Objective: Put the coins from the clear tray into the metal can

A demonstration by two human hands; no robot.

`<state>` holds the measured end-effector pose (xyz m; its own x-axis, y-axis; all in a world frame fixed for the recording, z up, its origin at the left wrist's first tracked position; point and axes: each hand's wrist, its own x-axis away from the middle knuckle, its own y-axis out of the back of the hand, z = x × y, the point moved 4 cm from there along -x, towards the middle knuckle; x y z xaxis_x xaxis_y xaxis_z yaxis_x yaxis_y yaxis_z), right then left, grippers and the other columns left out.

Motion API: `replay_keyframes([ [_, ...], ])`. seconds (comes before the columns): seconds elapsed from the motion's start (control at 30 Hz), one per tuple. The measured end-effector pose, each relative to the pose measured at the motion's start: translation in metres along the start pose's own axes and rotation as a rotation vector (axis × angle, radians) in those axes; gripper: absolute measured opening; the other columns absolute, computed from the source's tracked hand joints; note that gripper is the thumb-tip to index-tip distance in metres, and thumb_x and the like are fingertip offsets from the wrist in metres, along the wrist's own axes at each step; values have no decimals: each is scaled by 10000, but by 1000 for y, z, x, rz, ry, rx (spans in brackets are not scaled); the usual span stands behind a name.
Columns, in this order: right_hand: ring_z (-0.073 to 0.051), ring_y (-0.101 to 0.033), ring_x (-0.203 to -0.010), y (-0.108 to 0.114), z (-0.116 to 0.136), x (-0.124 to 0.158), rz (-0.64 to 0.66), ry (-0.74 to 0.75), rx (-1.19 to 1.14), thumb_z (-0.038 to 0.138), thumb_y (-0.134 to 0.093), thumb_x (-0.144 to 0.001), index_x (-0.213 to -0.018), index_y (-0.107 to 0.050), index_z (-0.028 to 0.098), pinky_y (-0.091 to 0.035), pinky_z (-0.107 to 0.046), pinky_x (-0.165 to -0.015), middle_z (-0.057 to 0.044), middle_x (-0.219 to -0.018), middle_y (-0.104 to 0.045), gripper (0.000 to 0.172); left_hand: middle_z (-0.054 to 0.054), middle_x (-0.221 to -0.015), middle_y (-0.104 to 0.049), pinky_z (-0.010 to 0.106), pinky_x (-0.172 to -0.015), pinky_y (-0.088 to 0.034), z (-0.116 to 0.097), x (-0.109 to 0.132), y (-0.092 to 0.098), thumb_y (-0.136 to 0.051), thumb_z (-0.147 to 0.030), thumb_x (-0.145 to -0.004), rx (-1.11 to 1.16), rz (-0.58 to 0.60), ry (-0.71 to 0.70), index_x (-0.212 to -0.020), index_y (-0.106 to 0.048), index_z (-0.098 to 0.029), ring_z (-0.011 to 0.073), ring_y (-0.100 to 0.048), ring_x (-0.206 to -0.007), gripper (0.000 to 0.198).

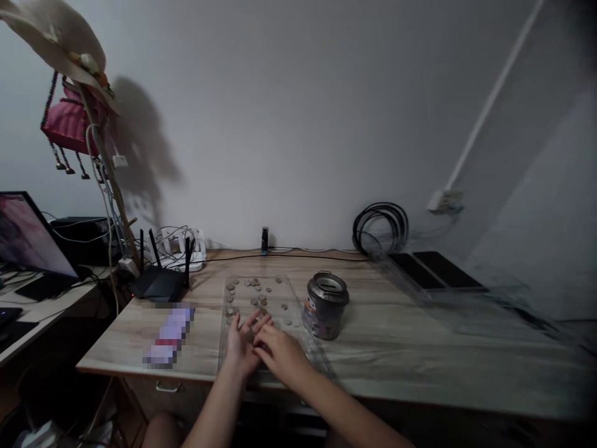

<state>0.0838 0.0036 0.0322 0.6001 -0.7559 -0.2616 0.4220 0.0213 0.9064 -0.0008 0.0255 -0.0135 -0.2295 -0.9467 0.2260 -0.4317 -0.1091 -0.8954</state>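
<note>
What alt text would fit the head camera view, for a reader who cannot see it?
Two bare hands, left hand and right hand, rest close together on a clear tray scattered with coins, on a wooden desk. A metal tin stands just right of the tray; a black router sits farther left.

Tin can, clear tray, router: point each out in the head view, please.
Tin can (325, 314): head view, on its side wall.
Clear tray (241, 297): head view, on a bare patch of its floor.
Router (158, 287): head view, on its flat black body.
</note>
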Motion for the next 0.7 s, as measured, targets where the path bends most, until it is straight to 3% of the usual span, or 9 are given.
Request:
replay_keyframes([
  [0.1,-147,-568,-810,17,-8,2,-76,51,-5,198,-432,-812,-841,-624,206,-414,-244,-698,-27,-874,-635,194,177,-1021,-599,341,-819,-406,2,0,-4,-393,-389,-810,4,39,15,-1230,-403,-62,244,-562,-958,532],
  [0.17,-149,-562,-805,53,-29,0,-239,20,25,220,-389,-841,-849,-626,206,-412,-248,-700,-36,-853,-632,238,190,-1031,-586,314,-785,-421,2,2,-5,-411,-379,-808,16,45,14,-1239,-383,-47,236,-568,-944,546],
  [0.27,-172,-539,-820,121,-85,-6,-467,-127,180,292,-396,-845,-817,-643,198,-401,-272,-709,-56,-852,-612,265,205,-1078,-559,299,-755,-434,2,3,-6,-419,-384,-808,18,43,7,-1262,-347,-47,246,-556,-977,570],
  [0.33,-183,-522,-814,148,-120,-16,-353,-86,298,279,-451,-812,-779,-665,190,-395,-282,-708,-61,-836,-604,234,207,-1091,-553,296,-745,-439,2,3,-6,-421,-376,-809,7,53,6,-1266,-342,-51,249,-549,-993,567],
  [0.43,-174,-513,-783,157,-153,-26,-162,-13,382,238,-481,-782,-751,-681,180,-391,-274,-704,-61,-772,-595,210,201,-1088,-558,294,-751,-443,3,2,-6,-434,-357,-804,-8,70,13,-1260,-352,-57,242,-550,-993,552],
  [0.53,-172,-512,-789,152,-160,-28,-139,-31,406,241,-491,-771,-738,-685,193,-391,-271,-705,-57,-767,-594,203,202,-1092,-558,296,-762,-442,3,1,-6,-432,-357,-805,-18,74,12,-1250,-369,-52,243,-544,-1003,543],
  [0.6,-180,-517,-798,152,-151,-25,-185,-73,404,246,-510,-756,-729,-686,200,-396,-279,-710,-58,-778,-604,184,209,-1103,-550,295,-761,-440,2,2,-6,-421,-369,-810,-13,63,1,-1247,-375,-45,248,-535,-1017,546],
  [0.7,-198,-525,-836,155,-119,-14,-435,-132,336,258,-469,-783,-848,-675,199,-406,-301,-733,-70,-844,-619,224,208,-1123,-537,305,-758,-436,1,3,-6,-406,-397,-812,9,36,-11,-1261,-359,-61,252,-536,-1012,563],
])
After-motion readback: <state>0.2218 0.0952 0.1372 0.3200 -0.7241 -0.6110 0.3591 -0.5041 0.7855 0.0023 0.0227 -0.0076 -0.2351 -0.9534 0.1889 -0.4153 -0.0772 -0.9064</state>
